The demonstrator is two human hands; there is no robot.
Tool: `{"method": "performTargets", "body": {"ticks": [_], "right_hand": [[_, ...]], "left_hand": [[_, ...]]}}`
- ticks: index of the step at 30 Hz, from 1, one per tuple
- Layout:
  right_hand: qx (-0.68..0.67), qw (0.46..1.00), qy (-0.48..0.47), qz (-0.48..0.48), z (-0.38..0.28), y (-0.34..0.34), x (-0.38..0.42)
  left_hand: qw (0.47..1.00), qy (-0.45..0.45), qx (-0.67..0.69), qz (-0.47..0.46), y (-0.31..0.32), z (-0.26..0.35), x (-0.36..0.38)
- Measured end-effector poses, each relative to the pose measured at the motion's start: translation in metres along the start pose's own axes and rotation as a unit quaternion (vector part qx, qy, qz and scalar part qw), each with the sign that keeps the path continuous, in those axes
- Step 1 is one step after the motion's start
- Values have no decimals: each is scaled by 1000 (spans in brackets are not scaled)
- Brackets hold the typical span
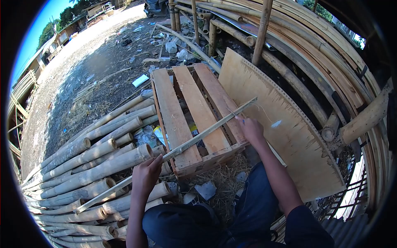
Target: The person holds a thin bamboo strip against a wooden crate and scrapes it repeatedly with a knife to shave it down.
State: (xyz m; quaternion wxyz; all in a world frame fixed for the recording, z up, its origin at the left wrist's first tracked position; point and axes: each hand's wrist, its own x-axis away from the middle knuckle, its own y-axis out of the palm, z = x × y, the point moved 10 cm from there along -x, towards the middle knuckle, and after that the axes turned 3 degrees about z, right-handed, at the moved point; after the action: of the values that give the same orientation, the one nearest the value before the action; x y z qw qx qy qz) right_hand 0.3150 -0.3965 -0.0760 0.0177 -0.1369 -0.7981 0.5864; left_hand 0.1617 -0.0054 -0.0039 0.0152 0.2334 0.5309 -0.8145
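A long, narrow bamboo strip (198, 137) runs diagonally across a wooden slatted crate (182, 120). My left hand (147, 171) is closed around its lower part, and the strip's near end rests over the bamboo poles at left. Close to the far end, my right hand (251, 129) is closed, fingers against the strip. It grips what looks like a slim knife, mostly hidden by the fingers, with a pale long handle (278, 155) passing under my forearm. Fine curled fibres hang off the strip's far end.
Cut bamboo poles (99, 173) are stacked at left. A plywood sheet (269, 120) leans right of the crate, before long timber and bamboo lengths (306, 49) on a rack. Straw and broken pieces (205, 190) lie near my knees; litter covers the dirt ground beyond.
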Motion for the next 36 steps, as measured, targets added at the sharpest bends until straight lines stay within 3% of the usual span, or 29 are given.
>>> {"method": "performTargets", "body": {"ticks": [3, 7, 14, 16, 17, 19, 20, 23, 25, 27, 29, 31, 33, 34, 36], "right_hand": [[15, 999, 43, 21, 24, -9, -6], [-4, 1000, -10, -4, 9, 0, -1], [11, 999, 35, -6, 38, -1, -14], [-22, 995, -91, 19, 2, 6, 5], [-21, 996, -89, 15, 6, 3, 0], [-14, 1000, 23, -8, 32, -4, -15], [-17, 1000, 19, -5, 28, -5, -16], [-4, 1000, 4, -21, 16, -3, -10], [-11, 994, -102, -21, -19, 2, 8], [-1, 997, -77, -25, -1, -1, -2], [-28, 999, 46, 8, 49, -1, -26], [-11, 999, 40, 6, 50, 2, -20], [-43, 997, -70, -10, 28, 9, -9], [-43, 996, -72, -10, 32, 8, -16], [-48, 998, 31, -27, 67, 7, -26]], "left_hand": [[999, 29, -23, -2, -2, 9, -1], [998, 56, -21, 37, -7, 11, -2], [999, 25, -30, 13, -5, 4, 1], [999, 21, -26, 15, -4, 4, -1], [1000, 13, -26, 11, -4, 4, -2], [1000, 5, -30, 2, -5, 4, 1], [1000, 3, -26, 0, -5, 5, 0], [1000, 8, -28, 3, -4, 2, 0], [999, 36, -19, 30, -7, 7, 1], [999, 34, -28, 15, -6, 9, 2], [998, 36, -41, 10, -8, 9, 0], [998, 46, -30, 16, -6, 9, 1], [998, 48, -30, 26, -6, 6, 0], [999, 38, -33, 20, -5, 5, -1], [999, 24, -34, 8, -5, 5, 4]]}}
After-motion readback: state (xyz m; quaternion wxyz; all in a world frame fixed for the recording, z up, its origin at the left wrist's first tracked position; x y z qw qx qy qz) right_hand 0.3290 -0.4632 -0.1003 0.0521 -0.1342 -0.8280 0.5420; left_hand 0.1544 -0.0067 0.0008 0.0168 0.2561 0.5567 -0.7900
